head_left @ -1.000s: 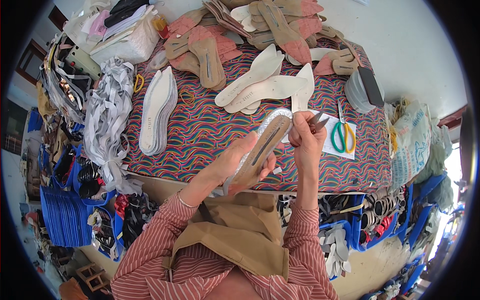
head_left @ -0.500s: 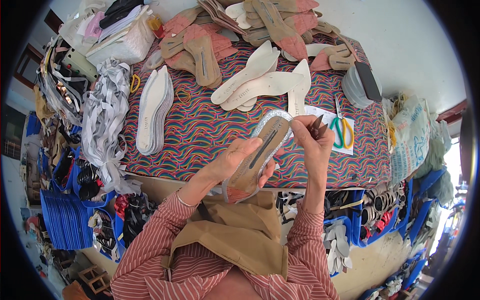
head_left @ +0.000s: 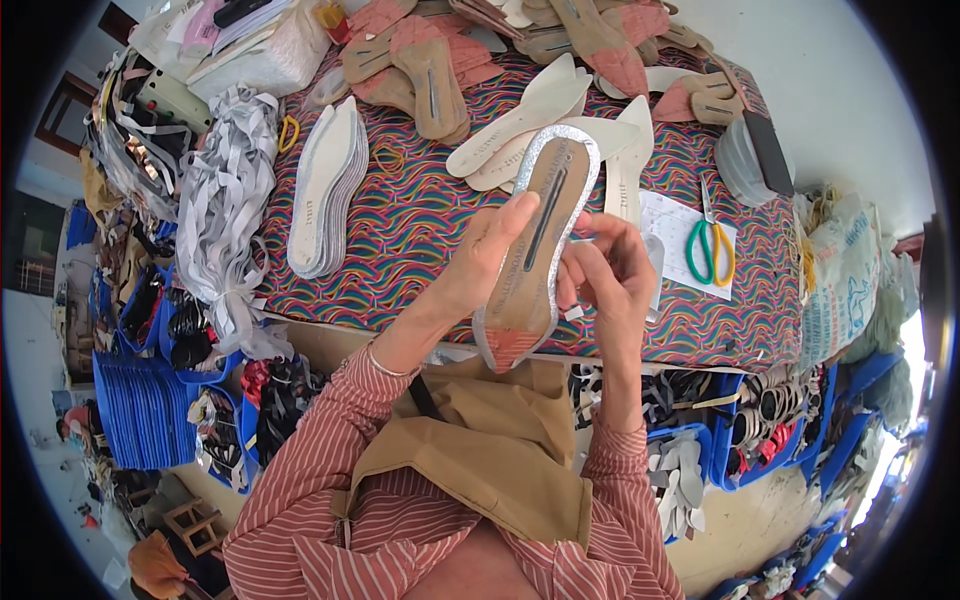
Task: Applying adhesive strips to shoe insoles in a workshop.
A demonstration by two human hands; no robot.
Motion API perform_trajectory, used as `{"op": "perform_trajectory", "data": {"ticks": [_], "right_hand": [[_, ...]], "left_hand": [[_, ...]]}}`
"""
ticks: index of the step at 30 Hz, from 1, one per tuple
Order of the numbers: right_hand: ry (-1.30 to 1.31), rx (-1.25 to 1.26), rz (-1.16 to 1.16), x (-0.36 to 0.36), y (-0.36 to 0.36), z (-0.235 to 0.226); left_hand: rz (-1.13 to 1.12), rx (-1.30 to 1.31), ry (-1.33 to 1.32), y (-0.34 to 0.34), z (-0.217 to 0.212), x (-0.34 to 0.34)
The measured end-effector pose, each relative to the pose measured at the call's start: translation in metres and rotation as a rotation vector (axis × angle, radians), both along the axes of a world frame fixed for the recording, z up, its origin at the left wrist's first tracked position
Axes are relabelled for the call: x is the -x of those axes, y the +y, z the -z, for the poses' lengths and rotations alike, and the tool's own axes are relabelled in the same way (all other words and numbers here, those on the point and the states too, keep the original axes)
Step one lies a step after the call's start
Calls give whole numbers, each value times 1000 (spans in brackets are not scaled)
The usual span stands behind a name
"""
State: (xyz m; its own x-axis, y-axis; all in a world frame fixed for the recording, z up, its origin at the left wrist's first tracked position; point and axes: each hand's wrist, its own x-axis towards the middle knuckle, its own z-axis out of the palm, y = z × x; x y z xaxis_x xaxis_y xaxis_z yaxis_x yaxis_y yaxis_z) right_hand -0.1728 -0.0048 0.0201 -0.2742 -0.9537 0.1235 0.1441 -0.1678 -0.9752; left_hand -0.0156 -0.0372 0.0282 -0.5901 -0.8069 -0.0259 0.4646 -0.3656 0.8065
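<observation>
My left hand (head_left: pixel 478 268) grips a shoe insole (head_left: pixel 535 240) with a silver glitter rim and a tan underside with a dark slot, held upright above the near edge of the patterned table (head_left: pixel 400 225). My right hand (head_left: pixel 608 275) is closed against the insole's right edge, fingers curled on its rim. Whether it holds a small tool I cannot tell. Both forearms wear red striped sleeves.
A stack of white insoles (head_left: pixel 325 185) lies left of my hands. Loose white soles (head_left: pixel 530 110) and tan-and-pink insoles (head_left: pixel 430 70) lie farther back. Green-and-yellow scissors (head_left: pixel 710 245) rest on paper at right. A bundle of grey straps (head_left: pixel 225 215) hangs at left; blue bins (head_left: pixel 140 400) sit below.
The insole has been lifted and turned more upright toward the camera. My right hand has shifted from its top end down to its right edge.
</observation>
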Motion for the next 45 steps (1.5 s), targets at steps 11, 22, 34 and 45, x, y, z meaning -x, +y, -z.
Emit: {"op": "perform_trajectory", "data": {"ticks": [11, 22, 34, 45], "right_hand": [[-183, -174, -241, -10, 47, 40], [-181, -258, -288, -17, 55, 41], [-657, -218, -326, 13, 58, 45], [-245, -245, -90, 32, 34, 35]], "left_hand": [[-164, -178, 206, -20, -4, -11], [-315, -288, 297, -26, 20, -28], [-828, 1299, -951, -6, 14, -86], [-1070, 749, -1709, -57, 71, -270]]}}
